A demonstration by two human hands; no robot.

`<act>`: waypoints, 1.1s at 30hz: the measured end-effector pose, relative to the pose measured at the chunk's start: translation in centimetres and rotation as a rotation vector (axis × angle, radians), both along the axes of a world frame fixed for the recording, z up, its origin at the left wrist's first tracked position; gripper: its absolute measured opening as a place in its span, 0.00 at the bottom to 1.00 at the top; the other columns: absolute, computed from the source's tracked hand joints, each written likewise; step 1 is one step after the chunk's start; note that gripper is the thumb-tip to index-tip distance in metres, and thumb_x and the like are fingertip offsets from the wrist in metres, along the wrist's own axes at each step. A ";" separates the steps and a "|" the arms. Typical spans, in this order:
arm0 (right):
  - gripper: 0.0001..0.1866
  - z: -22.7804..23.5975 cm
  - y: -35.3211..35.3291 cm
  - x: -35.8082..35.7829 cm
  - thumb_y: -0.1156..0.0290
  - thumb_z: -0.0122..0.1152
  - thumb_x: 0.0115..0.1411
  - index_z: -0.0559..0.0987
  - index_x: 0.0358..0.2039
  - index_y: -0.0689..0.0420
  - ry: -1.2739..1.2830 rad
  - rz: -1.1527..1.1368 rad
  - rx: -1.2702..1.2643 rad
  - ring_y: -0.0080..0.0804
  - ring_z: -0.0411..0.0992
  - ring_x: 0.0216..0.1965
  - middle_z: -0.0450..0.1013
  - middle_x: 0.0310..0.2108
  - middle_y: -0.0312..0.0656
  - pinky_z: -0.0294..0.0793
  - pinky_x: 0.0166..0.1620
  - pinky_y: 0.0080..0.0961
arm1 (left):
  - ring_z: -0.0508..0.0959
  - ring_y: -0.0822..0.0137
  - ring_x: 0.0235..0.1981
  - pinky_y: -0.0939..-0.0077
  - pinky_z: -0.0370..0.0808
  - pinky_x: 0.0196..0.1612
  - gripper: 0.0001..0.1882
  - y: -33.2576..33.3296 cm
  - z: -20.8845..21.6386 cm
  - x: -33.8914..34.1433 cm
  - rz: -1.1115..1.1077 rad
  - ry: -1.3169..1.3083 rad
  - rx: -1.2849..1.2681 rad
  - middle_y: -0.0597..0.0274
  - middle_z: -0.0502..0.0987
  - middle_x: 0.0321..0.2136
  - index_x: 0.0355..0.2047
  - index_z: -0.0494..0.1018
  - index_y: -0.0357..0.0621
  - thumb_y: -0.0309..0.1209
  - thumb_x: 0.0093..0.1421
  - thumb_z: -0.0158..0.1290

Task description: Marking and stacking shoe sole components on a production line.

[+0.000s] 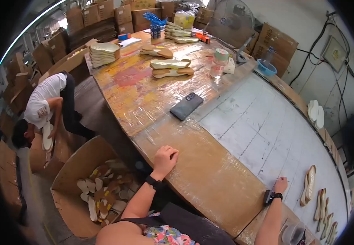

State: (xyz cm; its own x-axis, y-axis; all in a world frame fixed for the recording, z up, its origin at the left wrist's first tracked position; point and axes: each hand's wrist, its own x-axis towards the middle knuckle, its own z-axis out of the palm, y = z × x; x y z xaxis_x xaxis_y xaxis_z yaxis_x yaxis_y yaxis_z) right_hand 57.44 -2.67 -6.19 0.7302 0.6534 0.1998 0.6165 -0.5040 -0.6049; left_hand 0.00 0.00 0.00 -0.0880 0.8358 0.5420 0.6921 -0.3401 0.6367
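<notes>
We see a dark phone [186, 106] lying on the bench, a tape roll [221, 54] by the fan [230, 20], stacked soles [103, 53] further back, and a co-worker [42, 107] bending over cartons.

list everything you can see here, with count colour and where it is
table: one, long, brown and grey top, centre
phone: one, dark, mid-table
shoe soles on table: several stacks, cream and tan, far end
soles at near end: one row, cream and tan, by the right edge
tape roll: one, pale, on a clear bottle near the fan
fan: one, grey, far end
bowl: one, blue, right of the fan
open carton of soles: one, brown, floor at left
cardboard boxes: many, brown, along the back and left
co-worker: one, white top, bent over at left
left hand: curled, resting on table edge, black wristband
right hand: on table near the soles, black watch
</notes>
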 end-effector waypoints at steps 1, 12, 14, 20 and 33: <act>0.07 0.4 -0.6 0.0 0.71 0.52 0.51 0.73 0.29 0.61 -0.110 0.039 0.016 0.47 0.72 0.31 0.73 0.27 0.52 0.69 0.35 0.38 | 0.73 0.59 0.29 0.69 0.70 0.33 0.02 -0.4 0.1 0.3 0.014 -0.015 0.000 0.60 0.73 0.23 0.22 0.75 0.44 0.26 0.45 0.55; 0.11 1.5 0.3 -0.7 0.67 0.49 0.52 0.75 0.33 0.58 -0.227 -0.006 0.006 0.50 0.70 0.37 0.73 0.32 0.52 0.69 0.39 0.40 | 0.73 0.58 0.28 0.72 0.70 0.33 0.03 2.5 -0.5 0.3 -0.065 -0.019 -0.019 0.55 0.73 0.26 0.26 0.74 0.37 0.23 0.50 0.52; 0.11 1.0 1.8 -3.6 0.68 0.47 0.52 0.76 0.30 0.59 -0.157 -0.025 0.002 0.50 0.71 0.35 0.73 0.30 0.52 0.69 0.39 0.40 | 0.72 0.62 0.27 0.75 0.69 0.31 0.03 2.0 -0.5 -1.3 -0.023 0.005 -0.079 0.57 0.72 0.26 0.27 0.73 0.37 0.23 0.52 0.51; 0.07 3.3 1.2 -5.4 0.70 0.48 0.52 0.73 0.28 0.57 -0.119 -0.109 0.091 0.48 0.70 0.33 0.72 0.30 0.48 0.69 0.36 0.40 | 0.71 0.60 0.26 0.71 0.68 0.30 0.05 2.4 -2.8 -2.1 -0.122 0.056 -0.102 0.55 0.71 0.25 0.28 0.71 0.35 0.25 0.53 0.51; 0.06 3.0 -0.2 -6.1 0.71 0.48 0.52 0.73 0.28 0.55 -0.106 -0.172 0.087 0.48 0.70 0.32 0.72 0.29 0.48 0.70 0.35 0.40 | 0.74 0.53 0.33 0.66 0.71 0.40 0.13 -0.6 0.6 -0.1 -0.143 0.095 -0.114 0.46 0.75 0.31 0.33 0.74 0.33 0.33 0.53 0.54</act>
State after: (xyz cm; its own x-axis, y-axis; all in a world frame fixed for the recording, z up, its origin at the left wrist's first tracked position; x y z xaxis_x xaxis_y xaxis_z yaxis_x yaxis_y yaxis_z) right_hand 51.34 -2.87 -3.18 0.8011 0.4982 0.3317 0.5887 -0.5559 -0.5869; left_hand -0.13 -0.55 0.61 0.0831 0.8924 0.4435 0.7009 -0.3686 0.6106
